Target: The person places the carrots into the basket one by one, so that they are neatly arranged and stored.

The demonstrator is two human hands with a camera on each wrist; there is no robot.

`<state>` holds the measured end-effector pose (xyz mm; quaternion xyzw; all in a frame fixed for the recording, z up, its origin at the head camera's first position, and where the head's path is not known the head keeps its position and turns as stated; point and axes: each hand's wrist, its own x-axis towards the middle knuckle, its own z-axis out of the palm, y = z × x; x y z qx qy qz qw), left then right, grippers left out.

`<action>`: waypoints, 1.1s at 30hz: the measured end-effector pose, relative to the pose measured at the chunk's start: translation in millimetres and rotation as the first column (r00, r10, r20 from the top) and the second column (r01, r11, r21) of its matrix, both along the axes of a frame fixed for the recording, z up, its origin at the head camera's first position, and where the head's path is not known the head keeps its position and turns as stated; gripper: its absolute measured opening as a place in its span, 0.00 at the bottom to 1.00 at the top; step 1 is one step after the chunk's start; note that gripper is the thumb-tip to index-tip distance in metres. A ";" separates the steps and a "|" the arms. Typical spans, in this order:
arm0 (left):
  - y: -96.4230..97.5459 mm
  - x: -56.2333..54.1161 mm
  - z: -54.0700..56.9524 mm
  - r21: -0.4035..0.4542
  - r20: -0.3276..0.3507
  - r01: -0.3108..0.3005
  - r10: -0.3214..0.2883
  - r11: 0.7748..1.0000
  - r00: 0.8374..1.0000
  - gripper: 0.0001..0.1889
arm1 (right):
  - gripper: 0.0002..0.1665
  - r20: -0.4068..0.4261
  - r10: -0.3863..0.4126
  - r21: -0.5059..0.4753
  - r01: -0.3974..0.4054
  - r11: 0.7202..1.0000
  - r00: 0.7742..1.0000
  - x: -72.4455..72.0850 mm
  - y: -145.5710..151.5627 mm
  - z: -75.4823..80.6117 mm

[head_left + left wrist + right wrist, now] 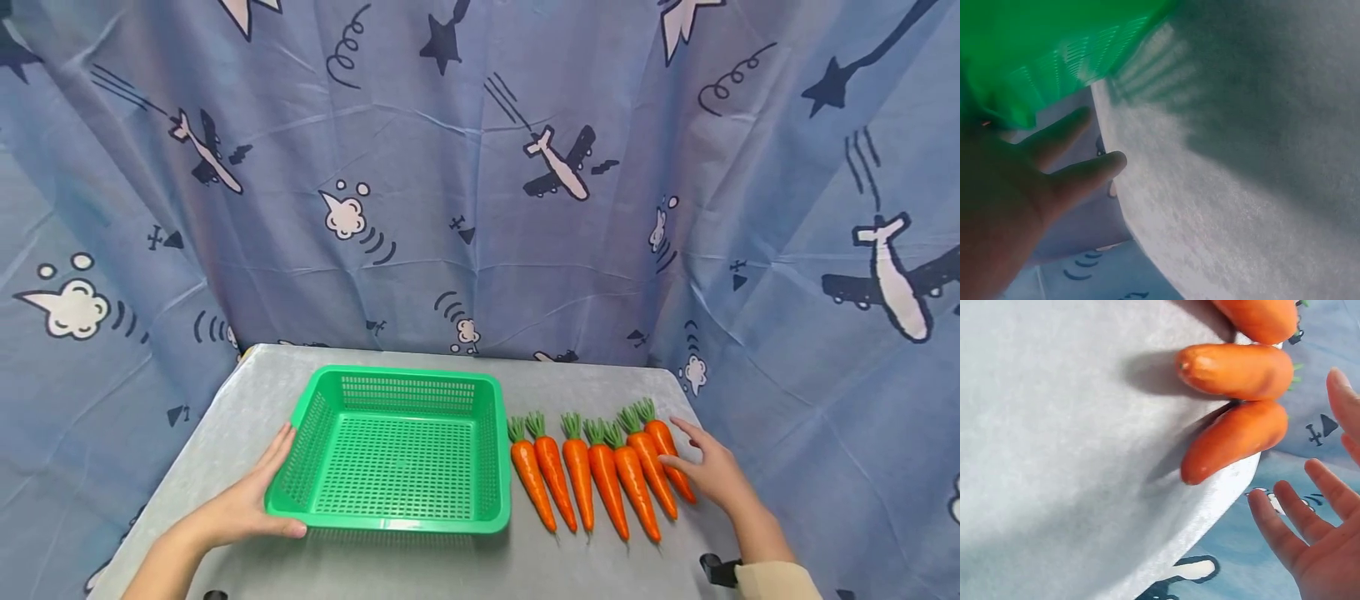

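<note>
A green plastic basket (pixel 392 525) with slotted walls stands left of centre in the head view, with nothing inside. My left hand (pixel 238 504) is at its near left corner, fingers extended along the left wall and thumb in front of the near side. In the left wrist view, two straight fingers (pixel 1085 174) point out below the basket wall (pixel 1072 62). Several orange carrots (pixel 577 467) with short green tops lie in a row right of the basket. My right hand (pixel 716 475) hovers beside the rightmost carrot (pixel 678 479), fingers spread and holding nothing.
The items are on a pale grey table (pixel 600 567) with rounded far corners. A blue curtain (pixel 480 208) printed with planes and stars hangs close behind and around it. The basket's right wall is near the leftmost carrot (pixel 532 483).
</note>
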<state>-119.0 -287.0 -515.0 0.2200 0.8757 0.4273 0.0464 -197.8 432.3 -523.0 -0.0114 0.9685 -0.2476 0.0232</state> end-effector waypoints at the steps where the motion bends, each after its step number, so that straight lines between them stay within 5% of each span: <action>1: 0.4 -0.2 -0.7 0.014 0.005 0.003 -0.004 1.000 1.000 0.69 | 0.51 0.004 0.002 -0.003 -0.002 1.000 1.000 -1.0 1.9 -1.7; 20: 1.1 -1.7 -7.6 0.114 0.063 0.003 -0.010 0.993 0.998 0.70 | 0.43 0.111 0.037 -0.051 -0.031 0.998 0.993 -12.9 12.9 -23.2; 33: -0.9 -2.3 -9.0 0.137 0.130 -0.022 0.004 0.990 0.991 0.71 | 0.49 0.200 0.052 -0.035 -0.046 0.998 0.978 -21.2 11.7 -22.7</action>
